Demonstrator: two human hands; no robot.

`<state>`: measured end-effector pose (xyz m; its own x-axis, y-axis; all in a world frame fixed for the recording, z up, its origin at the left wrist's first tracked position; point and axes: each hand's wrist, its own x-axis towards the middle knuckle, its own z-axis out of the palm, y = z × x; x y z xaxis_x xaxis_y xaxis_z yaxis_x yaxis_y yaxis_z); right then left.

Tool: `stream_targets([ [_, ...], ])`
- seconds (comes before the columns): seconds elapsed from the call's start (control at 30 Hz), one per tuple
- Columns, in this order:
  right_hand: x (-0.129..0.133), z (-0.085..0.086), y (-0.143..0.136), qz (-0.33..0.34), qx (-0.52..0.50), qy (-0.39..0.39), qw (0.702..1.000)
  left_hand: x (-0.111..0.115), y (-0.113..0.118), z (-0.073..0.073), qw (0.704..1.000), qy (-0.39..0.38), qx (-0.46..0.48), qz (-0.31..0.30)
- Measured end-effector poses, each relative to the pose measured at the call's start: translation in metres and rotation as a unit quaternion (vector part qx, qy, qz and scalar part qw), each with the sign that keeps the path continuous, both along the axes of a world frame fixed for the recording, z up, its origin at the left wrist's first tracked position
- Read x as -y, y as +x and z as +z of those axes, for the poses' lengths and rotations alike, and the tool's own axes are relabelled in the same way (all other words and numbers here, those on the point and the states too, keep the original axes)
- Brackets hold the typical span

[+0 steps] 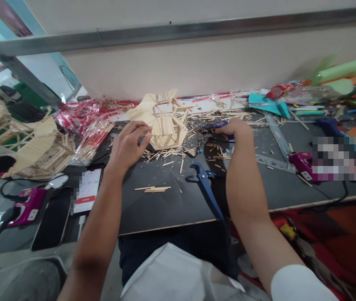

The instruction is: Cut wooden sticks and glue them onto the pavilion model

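Observation:
A model of thin wooden sticks (164, 126), built from angled panels with open frames between, stands on the dark tabletop. My left hand (131, 144) is at its left side, fingers bent and thumb and forefinger against its edge. To the right of the model, my right hand (236, 128) is closed around a dark blue tool (213, 126) lying low over the table. Its kind is unclear, as the hand covers part of it. Loose sticks and trimmings (217, 148) lie around both. Nearer to me is a blue-handled pipe cutter (207, 188), with a few sticks (154, 189) to its left.
A larger stick model (39, 138) stands at far left. Beside it are red-and-clear plastic wrappers (86, 117), a lit phone (86, 190) and a purple power strip (29, 205). A clear ruler (276, 163), turquoise paper (267, 103) and another purple strip (301, 165) lie at right.

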<state>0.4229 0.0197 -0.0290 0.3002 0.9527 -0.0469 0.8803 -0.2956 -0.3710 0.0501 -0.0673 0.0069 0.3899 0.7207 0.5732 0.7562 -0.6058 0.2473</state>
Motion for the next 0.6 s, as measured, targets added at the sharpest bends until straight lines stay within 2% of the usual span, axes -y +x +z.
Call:
stream_targets([
  [0.1,0.007,0.003,-0.003,-0.05,0.035,-0.029,0.998,0.0,-0.001,0.0,1.0,0.007,0.0,-0.004],
  [0.27,0.03,0.003,-0.011,-0.053,0.037,0.036,0.997,-0.003,-0.001,-0.001,1.0,0.025,-0.004,-0.005],
  [0.43,0.049,-0.017,-0.014,-0.023,0.011,0.122,0.992,0.001,0.0,0.001,0.999,0.032,0.004,0.003],
  [0.6,0.053,-0.031,-0.01,-0.029,-0.012,0.185,0.982,0.024,-0.001,-0.002,0.993,0.099,0.048,0.04],
])
